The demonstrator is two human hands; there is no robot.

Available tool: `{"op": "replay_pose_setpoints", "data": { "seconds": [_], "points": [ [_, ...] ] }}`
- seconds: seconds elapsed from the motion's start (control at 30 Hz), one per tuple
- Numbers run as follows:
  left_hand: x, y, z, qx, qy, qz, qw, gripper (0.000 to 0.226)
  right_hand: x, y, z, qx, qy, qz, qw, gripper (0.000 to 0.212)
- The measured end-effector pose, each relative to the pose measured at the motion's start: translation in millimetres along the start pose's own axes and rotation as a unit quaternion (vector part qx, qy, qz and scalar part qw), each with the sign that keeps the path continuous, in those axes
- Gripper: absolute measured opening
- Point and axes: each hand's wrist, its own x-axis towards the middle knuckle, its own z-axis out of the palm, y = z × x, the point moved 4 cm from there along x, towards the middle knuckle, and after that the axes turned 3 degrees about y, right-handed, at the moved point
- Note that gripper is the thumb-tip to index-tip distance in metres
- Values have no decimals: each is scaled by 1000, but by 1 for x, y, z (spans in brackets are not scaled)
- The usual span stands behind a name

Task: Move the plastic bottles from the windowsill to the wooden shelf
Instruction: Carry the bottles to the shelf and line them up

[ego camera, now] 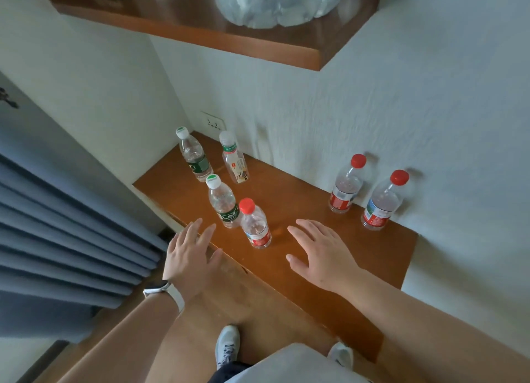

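Shoes (228, 344) partly hidden, open left hand (190, 253), right hand (319, 250), bottles (255, 225)

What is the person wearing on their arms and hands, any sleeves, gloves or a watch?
Both forearms are bare, with no sleeves or gloves in view. The left hand has a white watch strapped round its wrist, its band broad and smooth. The right hand wears nothing, and no rings show on the fingers.

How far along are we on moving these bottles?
Done: cannot tell which surface is the shelf. In hand: nothing; the left hand and right hand hover open beside the nearest red-capped bottle. Left: six bottles stand on the lower wooden ledge.
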Motion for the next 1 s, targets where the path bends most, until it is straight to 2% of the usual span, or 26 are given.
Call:
{"op": "replay_pose_setpoints", "data": {
  "seconds": [0.33,0.53,0.67,0.83,1.0],
  "points": [
    [71,-81,26,-54,-88,83,991,68,22,-81,23,-9,-1,211,977,67],
    [109,-92,23,-104,-92,157,978,68,32,-111,28,20,48,351,935,68],
    [125,-83,16,-170,-98,183,963,73,35,-118,34,86,50,436,894,70],
    [137,-63,20,-329,-165,132,920,78,48,-117,45,166,83,458,869,76],
    [145,-50,38,-412,-214,85,881,72,67,-109,54,245,102,445,855,73]
  ]
}}
